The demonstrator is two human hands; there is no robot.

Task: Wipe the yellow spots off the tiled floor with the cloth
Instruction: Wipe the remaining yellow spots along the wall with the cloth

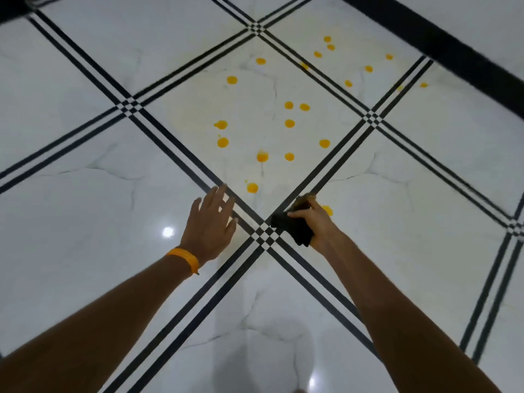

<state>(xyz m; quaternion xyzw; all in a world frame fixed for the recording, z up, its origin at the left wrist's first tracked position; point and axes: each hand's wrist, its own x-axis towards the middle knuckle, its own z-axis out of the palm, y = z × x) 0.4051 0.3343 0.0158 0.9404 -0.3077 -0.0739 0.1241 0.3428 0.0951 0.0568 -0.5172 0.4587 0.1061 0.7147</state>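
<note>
Several yellow spots (262, 156) dot the white marble tiled floor (85, 208), most on the tile ahead of me and some farther right. My right hand (313, 222) grips a dark cloth (293, 226) just above the crossing of the black tile lines. One yellow spot (327, 210) peeks out right beside that hand, and another (252, 188) lies just ahead between my hands. My left hand (211, 222) is spread with straight fingers over the floor, holding nothing, an orange band (184, 258) on its wrist.
Black double stripes (175, 143) cross the floor in a diagonal grid. A wide black band (453, 52) runs along the far right. Light glare (168, 232) reflects off the glossy tile near my left hand.
</note>
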